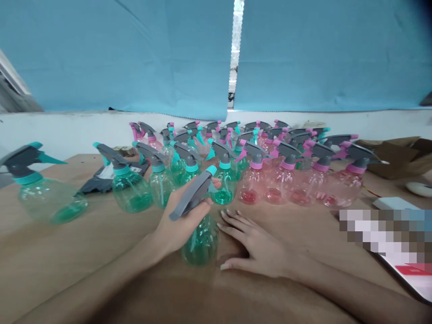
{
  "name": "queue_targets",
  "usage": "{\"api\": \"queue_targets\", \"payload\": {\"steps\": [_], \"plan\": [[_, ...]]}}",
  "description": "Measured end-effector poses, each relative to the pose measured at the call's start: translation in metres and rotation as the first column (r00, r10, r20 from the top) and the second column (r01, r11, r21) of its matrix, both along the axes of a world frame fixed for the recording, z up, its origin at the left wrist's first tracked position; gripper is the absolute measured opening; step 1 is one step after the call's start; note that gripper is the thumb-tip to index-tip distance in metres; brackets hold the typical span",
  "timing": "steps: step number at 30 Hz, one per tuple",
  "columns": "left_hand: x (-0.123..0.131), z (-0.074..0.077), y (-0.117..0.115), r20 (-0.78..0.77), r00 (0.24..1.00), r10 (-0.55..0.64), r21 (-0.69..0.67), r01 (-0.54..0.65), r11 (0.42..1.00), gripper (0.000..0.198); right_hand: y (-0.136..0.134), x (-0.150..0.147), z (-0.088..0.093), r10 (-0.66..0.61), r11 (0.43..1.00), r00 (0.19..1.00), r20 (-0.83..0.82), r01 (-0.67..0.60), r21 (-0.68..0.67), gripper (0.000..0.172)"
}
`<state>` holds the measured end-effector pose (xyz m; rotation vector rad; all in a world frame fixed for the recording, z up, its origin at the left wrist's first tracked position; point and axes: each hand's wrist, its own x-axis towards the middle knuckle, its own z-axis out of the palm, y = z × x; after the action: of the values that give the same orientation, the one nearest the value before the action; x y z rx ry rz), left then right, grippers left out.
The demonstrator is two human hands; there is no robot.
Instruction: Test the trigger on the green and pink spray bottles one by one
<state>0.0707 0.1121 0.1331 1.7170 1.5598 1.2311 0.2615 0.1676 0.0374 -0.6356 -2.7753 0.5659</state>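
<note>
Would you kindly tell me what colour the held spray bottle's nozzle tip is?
The nozzle tip is turquoise, as the head view shows.

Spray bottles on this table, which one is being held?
The green spray bottle nearest the camera, out in front of the other bottles. The left hand grips it below its grey spray head; none of the others is gripped.

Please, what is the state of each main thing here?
Held green spray bottle: gripped, neck hidden
Left hand: closed around its top
Right hand: palm down, fingers spread
Front-row pink spray bottles: standing, little liquid
Far-left green spray bottle: standing, little liquid
Blue curtains: nearly closed, narrow gap
</note>
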Motion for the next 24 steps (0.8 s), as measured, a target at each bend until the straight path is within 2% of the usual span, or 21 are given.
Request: {"api": "queue_targets", "payload": {"steps": [5,9,12,16,20,24], "plan": [[0.002,-0.009,0.002,0.037,0.999,-0.003,0.064,0.001,0.998,0.033,0.0,-0.001,-0.007,-0.013,1.0,0.999,-0.052,0.013,-0.006,0.085],[0.001,-0.013,0.003,0.012,1.0,0.007,0.107,-0.009,0.994,0.032,-0.006,-0.003,-0.007,-0.084,0.993,0.985,-0.148,0.071,-0.092,0.083],[0.002,-0.013,0.003,0.023,1.0,-0.022,0.142,0.018,0.99,0.032,-0.015,-0.013,0.002,-0.133,0.978,0.956,-0.261,0.084,-0.192,0.083],[0.001,-0.013,-0.001,0.011,0.999,-0.035,0.172,0.032,0.985,0.035,-0.027,-0.036,0.019,-0.147,0.971,0.902,-0.406,0.054,-0.232,0.084],[-0.009,-0.011,-0.015,-0.091,0.996,0.022,0.135,-0.01,0.991,0.042,-0.036,-0.059,0.029,-0.178,0.967,0.894,-0.411,0.081,-0.243,0.073],[-0.034,-0.01,-0.042,-0.208,0.974,0.087,0.127,-0.061,0.99,0.049,-0.046,-0.079,0.033,-0.165,0.965,0.909,-0.382,0.069,-0.251,0.064]]}}
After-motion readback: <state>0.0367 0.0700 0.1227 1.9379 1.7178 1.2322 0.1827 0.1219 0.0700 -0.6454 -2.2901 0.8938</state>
